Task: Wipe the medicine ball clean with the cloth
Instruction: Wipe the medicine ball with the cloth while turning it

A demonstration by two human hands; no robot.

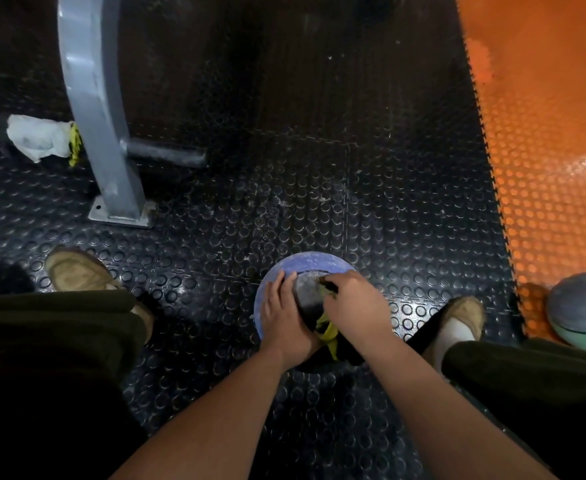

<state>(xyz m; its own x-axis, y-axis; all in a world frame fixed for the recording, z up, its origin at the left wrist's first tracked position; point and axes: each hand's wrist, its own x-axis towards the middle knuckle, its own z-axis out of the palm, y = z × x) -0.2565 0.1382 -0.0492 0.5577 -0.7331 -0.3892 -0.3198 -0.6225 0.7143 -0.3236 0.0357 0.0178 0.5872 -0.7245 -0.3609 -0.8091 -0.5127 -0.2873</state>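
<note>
Medicine ball (pixel 305 263) sits on the studded floor (pixel 319 168) at 6 o'clock, between the feet. Left hand (pixel 283 311) lies flat, fingers extended, on its 9 o'clock side. Right hand (pixel 354 306) clutches the cloth (pixel 326 329) at 3 o'clock. Wiping appears under way; the far rim looks scuffed, and the underside is probably untreated.

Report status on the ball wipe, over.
Left hand flat on medicine ball, steadying. Right hand grips cloth against ball's top. Second ball off right, apart.
</note>
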